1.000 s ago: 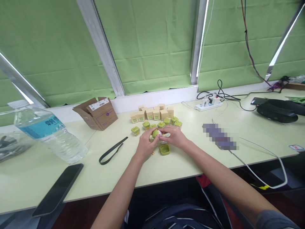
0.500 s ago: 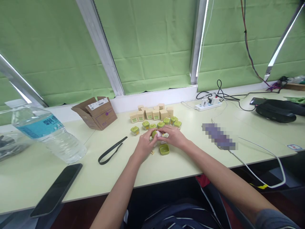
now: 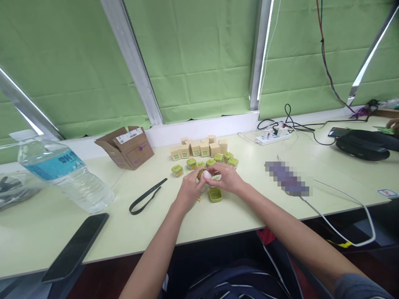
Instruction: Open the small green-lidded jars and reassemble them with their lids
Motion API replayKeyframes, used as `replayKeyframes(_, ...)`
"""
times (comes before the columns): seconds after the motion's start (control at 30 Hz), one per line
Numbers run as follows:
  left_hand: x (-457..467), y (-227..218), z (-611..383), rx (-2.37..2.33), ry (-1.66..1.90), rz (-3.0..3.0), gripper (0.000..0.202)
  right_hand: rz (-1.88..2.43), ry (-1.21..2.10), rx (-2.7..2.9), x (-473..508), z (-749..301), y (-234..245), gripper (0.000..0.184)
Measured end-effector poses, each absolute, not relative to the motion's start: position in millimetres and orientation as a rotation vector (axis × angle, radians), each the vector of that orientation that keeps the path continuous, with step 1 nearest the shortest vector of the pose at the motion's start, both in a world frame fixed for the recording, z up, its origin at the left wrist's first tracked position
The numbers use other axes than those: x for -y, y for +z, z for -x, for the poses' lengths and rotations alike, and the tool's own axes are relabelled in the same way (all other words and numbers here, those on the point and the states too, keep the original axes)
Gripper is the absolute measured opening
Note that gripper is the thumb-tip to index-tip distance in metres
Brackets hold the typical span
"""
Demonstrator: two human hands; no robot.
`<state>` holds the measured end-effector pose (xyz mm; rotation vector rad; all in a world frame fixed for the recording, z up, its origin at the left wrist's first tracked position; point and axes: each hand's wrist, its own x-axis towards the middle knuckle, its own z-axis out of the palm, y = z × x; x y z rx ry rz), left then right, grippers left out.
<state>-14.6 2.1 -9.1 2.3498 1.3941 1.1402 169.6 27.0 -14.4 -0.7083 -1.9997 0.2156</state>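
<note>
Above the table, my left hand (image 3: 188,187) is closed on a small green piece (image 3: 200,175) with a pale, rounded piece (image 3: 207,175) against it. From the other side, my right hand (image 3: 230,177) pinches the pale piece between its fingertips. The exact kind of both pieces is hard to make out, since fingers cover part of them. Just below my hands sits an open green square container (image 3: 215,195). Small tan bits (image 3: 200,199) lie to its left. Several small clear containers with green lids (image 3: 177,170) stand behind and beside my hands, some partly hidden.
Several little tan boxes (image 3: 195,148) are grouped behind the containers. An open carton (image 3: 129,151), a black strap (image 3: 145,199), a water bottle (image 3: 67,174) and a phone (image 3: 76,247) lie leftward. Rightward are a power strip (image 3: 272,138) and another person's hand (image 3: 393,124).
My hands stay together in nearly the same spot, and more of the pale piece shows between them. Another person's hand has appeared at the far right edge.
</note>
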Motion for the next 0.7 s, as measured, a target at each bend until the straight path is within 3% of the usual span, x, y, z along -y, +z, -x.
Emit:
replayKeyframes(0.23, 3.6, -3.2, 15.0, -1.346, 1.134, -2.215, 0.028, 0.717, 0.237, 1.968, -23.8, -169.5, -13.5, 0.019)
replayKeyframes(0.47, 5.7, -2.4, 14.7, -1.175, 1.164, -2.153, 0.042, 0.77, 0.622, 1.768, -25.4, -177.4, -13.4, 0.025)
replayKeyframes(0.7, 8.2, -2.8, 12.0, -1.156, 1.142, -2.086, 0.043, 0.765, 0.823, 1.731, -26.5, -179.7, -12.5, 0.028)
